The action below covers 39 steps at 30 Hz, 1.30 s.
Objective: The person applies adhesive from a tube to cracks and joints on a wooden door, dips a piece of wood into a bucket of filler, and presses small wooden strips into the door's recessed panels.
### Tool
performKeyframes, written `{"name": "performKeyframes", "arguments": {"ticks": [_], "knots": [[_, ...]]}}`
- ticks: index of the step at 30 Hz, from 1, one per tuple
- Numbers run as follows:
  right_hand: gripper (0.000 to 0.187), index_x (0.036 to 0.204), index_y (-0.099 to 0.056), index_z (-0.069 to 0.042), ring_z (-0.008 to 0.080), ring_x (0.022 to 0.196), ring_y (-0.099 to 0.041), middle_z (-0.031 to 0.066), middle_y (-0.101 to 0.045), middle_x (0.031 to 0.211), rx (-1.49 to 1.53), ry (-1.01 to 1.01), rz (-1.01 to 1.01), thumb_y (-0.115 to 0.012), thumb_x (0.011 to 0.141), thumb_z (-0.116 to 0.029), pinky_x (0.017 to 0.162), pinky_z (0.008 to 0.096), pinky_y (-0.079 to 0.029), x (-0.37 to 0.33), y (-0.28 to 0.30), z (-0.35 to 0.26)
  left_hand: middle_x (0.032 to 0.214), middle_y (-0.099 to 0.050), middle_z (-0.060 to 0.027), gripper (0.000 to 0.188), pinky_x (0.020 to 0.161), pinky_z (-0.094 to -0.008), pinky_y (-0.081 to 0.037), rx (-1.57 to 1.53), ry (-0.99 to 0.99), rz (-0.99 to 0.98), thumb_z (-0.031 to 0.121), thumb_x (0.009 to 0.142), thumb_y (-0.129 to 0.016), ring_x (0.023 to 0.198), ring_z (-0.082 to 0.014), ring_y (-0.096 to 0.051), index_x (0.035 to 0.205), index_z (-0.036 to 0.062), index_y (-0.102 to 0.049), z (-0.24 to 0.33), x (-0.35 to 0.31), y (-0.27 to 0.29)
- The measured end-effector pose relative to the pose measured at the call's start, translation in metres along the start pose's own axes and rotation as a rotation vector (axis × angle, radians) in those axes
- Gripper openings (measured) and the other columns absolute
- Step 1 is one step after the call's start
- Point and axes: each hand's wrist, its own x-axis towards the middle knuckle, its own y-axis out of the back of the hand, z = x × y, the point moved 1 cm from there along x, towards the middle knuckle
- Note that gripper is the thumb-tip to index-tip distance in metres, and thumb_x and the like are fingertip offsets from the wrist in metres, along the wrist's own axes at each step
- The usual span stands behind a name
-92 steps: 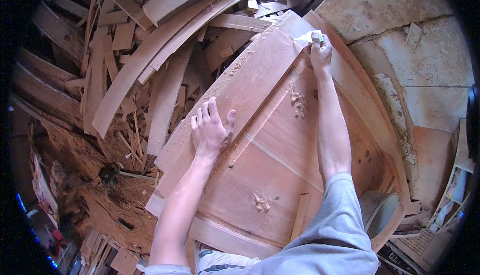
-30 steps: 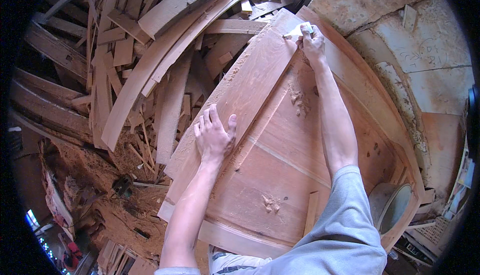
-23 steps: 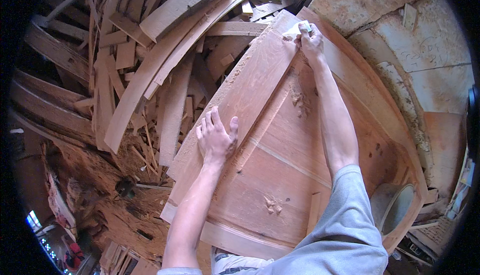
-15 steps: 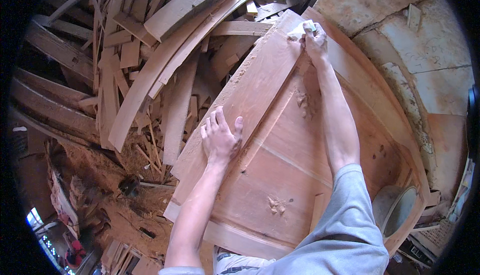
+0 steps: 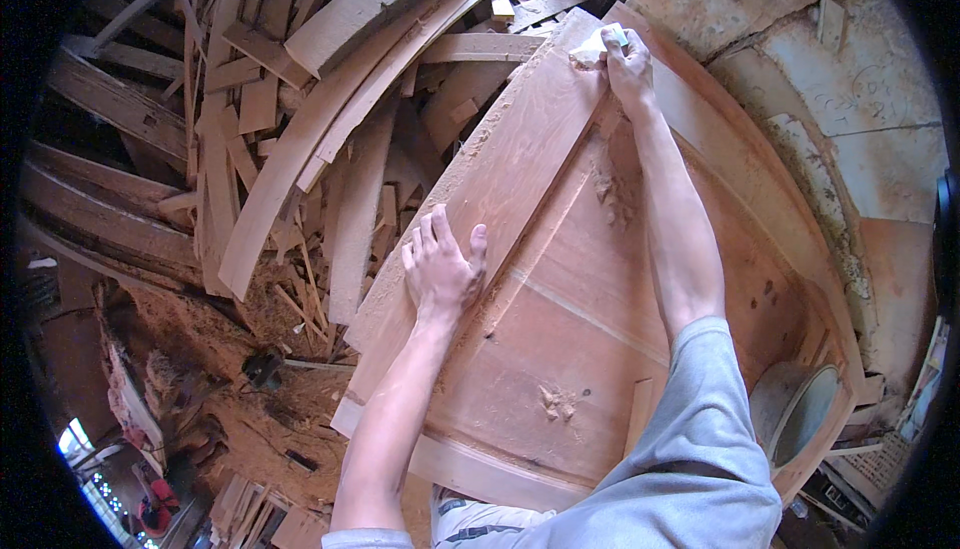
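A large wooden panel (image 5: pixel 585 324) with a raised border lies before me, reaching from my body toward the far side. My left hand (image 5: pixel 445 274) rests on the left border board (image 5: pixel 530 139), its fingers spread and holding nothing. At the far end of that board, my right hand (image 5: pixel 630 71) grips a small white piece (image 5: pixel 592 49) with a pale green part and presses it against the wood. Its exact kind is not clear, since the fingers cover much of it. Wood dust lies beside it, and small heaps of shavings (image 5: pixel 558 404) sit on the recessed panel.
A jumbled pile of wood offcuts (image 5: pixel 260 69) and long curved boards (image 5: pixel 350 99) lies left of the panel. Sawdust (image 5: pixel 270 399) covers the floor at lower left. A round container (image 5: pixel 805 409) stands at the panel's right edge. Stained sheets (image 5: pixel 850 69) lie at far right.
My right hand and the white piece have shifted slightly at the board's far end. My left hand stays in place on the board, and the whole view has moved a little.
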Motion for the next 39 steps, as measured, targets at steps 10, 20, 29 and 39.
{"name": "performKeyframes", "arguments": {"ticks": [10, 20, 29, 39], "knots": [[0.034, 0.095, -0.064, -0.006, 0.0194, 0.073, -0.066, 0.0095, -0.068, 0.077, -0.082, 0.001, -0.008, -0.059, 0.094, -0.040, 0.070, 0.0351, -0.051, 0.004, -0.005, 0.002, 0.122, -0.056, -0.0183, 0.063, 0.094, -0.0507, -0.042, 0.069, -0.040, 0.067, 0.052, 0.094, -0.046, 0.114, -0.0339, -0.055, 0.131, 0.0000, -0.044, -0.002, -0.001, -0.004], [0.035, 0.092, -0.063, -0.006, 0.0181, 0.067, -0.067, 0.0086, -0.068, 0.074, -0.087, -0.030, -0.007, -0.059, 0.094, -0.041, 0.066, 0.0348, -0.051, 0.005, -0.013, -0.005, 0.128, -0.054, -0.0211, 0.065, 0.098, -0.0509, -0.039, 0.027, -0.007, 0.011, 0.052, 0.094, -0.047, 0.117, -0.0362, -0.053, 0.133, 0.0005, -0.044, -0.001, -0.001, 0.000], [0.036, 0.089, -0.060, -0.006, 0.0176, 0.064, -0.067, 0.0074, -0.066, 0.072, -0.089, -0.030, -0.005, -0.059, 0.094, -0.042, 0.064, 0.0343, -0.051, 0.004, -0.015, -0.009, 0.125, -0.055, -0.0201, 0.065, 0.097, -0.0503, -0.039, 0.040, -0.011, 0.024, 0.053, 0.094, -0.046, 0.116, -0.0350, -0.054, 0.132, 0.0003, -0.045, -0.001, -0.001, 0.000], [0.036, 0.090, -0.060, -0.005, 0.0177, 0.066, -0.067, 0.0074, -0.066, 0.072, -0.108, -0.015, 0.011, -0.057, 0.094, -0.041, 0.064, 0.0344, -0.051, -0.001, -0.012, -0.016, 0.126, -0.055, -0.0217, 0.067, 0.098, -0.0510, -0.038, 0.021, 0.007, -0.003, 0.055, 0.093, -0.046, 0.119, -0.0360, -0.053, 0.133, 0.0003, -0.045, -0.002, 0.000, 0.001]]}}
